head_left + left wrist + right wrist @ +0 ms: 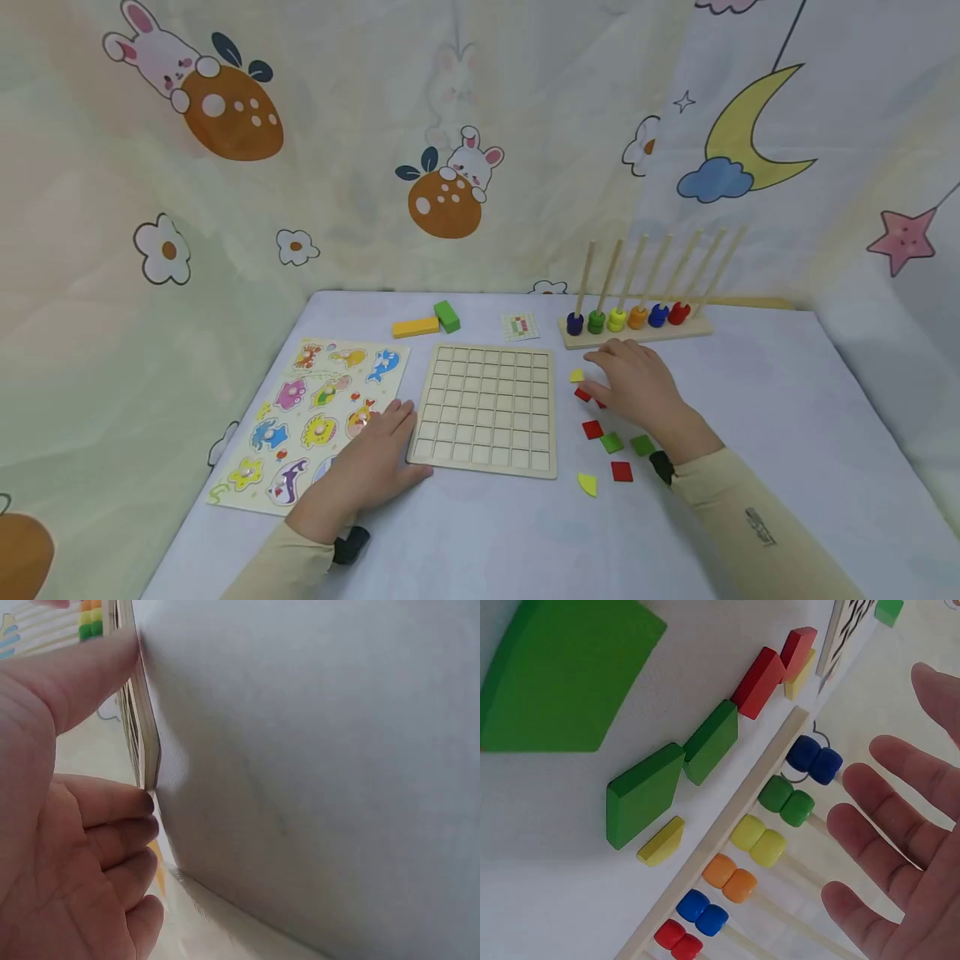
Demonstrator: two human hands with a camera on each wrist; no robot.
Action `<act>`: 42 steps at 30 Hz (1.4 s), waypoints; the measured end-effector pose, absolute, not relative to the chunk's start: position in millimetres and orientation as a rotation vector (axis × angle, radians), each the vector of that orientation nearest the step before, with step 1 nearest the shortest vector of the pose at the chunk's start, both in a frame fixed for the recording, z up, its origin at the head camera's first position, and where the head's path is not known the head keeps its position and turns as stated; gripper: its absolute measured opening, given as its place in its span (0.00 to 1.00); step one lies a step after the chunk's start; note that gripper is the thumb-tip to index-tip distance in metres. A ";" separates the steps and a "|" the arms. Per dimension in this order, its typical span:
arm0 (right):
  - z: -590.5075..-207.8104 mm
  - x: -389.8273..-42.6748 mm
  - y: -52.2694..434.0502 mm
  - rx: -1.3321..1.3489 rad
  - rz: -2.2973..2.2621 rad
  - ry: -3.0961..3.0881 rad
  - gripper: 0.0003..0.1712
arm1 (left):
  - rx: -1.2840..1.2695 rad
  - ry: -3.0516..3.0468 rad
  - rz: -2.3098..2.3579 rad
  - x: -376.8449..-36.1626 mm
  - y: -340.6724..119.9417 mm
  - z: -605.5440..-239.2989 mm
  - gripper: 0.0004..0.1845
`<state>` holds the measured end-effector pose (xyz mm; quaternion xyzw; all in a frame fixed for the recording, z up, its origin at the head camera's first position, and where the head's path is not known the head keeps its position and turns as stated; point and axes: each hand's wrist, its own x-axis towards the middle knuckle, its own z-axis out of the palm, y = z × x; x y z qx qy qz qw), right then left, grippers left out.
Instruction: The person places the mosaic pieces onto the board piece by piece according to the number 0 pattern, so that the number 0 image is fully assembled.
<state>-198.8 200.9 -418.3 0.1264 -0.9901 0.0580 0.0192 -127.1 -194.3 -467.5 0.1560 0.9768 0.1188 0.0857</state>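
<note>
Grid board (486,408) centre — animal puzzle (315,417) left, bead rack (636,325) behind-right.

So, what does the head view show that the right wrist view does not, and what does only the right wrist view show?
Only the head view shows the left hand resting at the edge of the grid board, the animal puzzle board, the yellow block, the small pattern card and the table. Only the right wrist view shows that each rod carries two beads, for example the orange pair. Both show the right hand open above the coloured tiles, and the bead rack.
</note>
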 end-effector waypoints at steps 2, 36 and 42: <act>-419.5 -201.3 200.5 0.384 0.181 -3.081 0.32 | 0.466 2.918 0.361 -127.5 -193.7 -467.0 0.48; -441.3 -247.0 198.4 0.497 0.199 -3.209 0.16 | 0.463 2.931 0.350 -127.9 -191.4 -471.0 0.46; -442.9 -250.5 197.9 0.506 0.210 -3.208 0.14 | 0.460 2.932 0.365 -126.9 -190.6 -468.1 0.46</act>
